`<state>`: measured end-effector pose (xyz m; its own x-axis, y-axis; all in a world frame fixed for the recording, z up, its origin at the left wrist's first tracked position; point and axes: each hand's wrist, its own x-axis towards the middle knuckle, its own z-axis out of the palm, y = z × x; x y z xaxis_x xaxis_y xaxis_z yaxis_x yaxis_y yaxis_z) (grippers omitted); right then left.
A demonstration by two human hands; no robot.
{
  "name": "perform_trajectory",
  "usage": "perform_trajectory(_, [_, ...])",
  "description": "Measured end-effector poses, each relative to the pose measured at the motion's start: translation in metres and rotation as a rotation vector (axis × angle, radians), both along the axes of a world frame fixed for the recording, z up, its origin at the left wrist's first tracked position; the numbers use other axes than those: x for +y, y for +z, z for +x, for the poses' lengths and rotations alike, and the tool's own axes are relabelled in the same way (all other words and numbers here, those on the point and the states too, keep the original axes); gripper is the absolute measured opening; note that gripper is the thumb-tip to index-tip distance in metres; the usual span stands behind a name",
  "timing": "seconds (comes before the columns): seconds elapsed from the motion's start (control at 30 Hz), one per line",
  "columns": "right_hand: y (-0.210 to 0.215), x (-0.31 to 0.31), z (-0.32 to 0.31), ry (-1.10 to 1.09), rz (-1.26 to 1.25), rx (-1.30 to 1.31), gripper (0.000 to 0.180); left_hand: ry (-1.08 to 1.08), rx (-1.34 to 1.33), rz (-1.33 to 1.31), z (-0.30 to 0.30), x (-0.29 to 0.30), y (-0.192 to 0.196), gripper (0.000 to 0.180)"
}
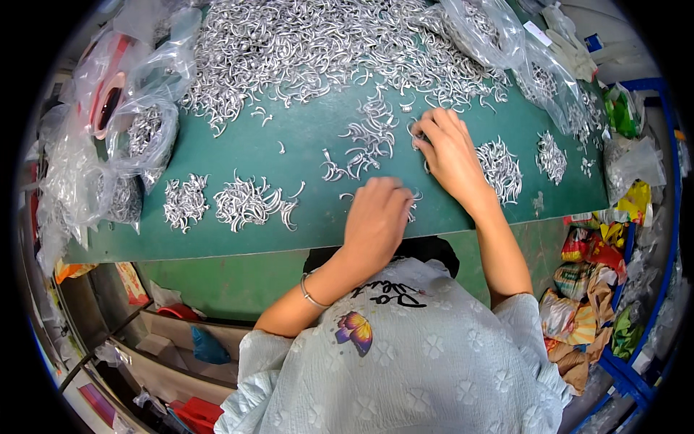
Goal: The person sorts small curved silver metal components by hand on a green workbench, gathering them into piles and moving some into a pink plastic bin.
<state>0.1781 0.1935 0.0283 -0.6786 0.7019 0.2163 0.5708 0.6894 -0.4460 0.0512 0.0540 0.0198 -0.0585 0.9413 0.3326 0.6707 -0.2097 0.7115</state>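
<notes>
My right hand (pixel 452 155) is over the green tabletop with its fingers bent and closed. A small curved silver metal piece (pixel 414 133) shows at its fingertips. Closer to the front edge, my left hand (pixel 376 220) is blurred by motion, its fingers curled downward. A few similar pieces (pixel 413 206) lie beside it, partly hidden by the hand. Between and beyond the hands, a loose trail of curved silver pieces (pixel 372 134) leads back to a broad heap (pixel 289 43) at the far side. A sorted-looking cluster (pixel 499 170) lies right of my right wrist.
More small piles sit at the left (pixel 186 202), the centre left (pixel 249 202) and the right (pixel 551 157). Clear plastic bags holding pieces (pixel 144 137) crowd the table's left end; another bag (pixel 546 79) lies far right. A blue-framed rack with colourful packages (pixel 578 318) stands right.
</notes>
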Motion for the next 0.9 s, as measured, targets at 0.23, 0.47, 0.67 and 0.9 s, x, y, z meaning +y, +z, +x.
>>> perform_trajectory(0.23, [0.007, 0.008, 0.021, -0.068, 0.053, 0.13, 0.019, -0.132, 0.167, -0.053, 0.001, -0.006, -0.001, 0.033])
perform_trajectory(0.47, [-0.002, 0.007, 0.003, -0.085, 0.053, -0.037, 0.015, -0.215, 0.206, -0.054, -0.01, -0.013, -0.008, 0.036])
perform_trajectory(0.67, [0.005, 0.014, 0.012, -0.101, 0.039, 0.0, 0.01, -0.171, 0.142, -0.036, -0.011, -0.016, -0.007, 0.032])
perform_trajectory(0.9, [0.029, -0.003, 0.03, -0.085, -0.029, 0.007, 0.009, -0.139, 0.103, -0.025, -0.009, -0.018, -0.009, 0.031])
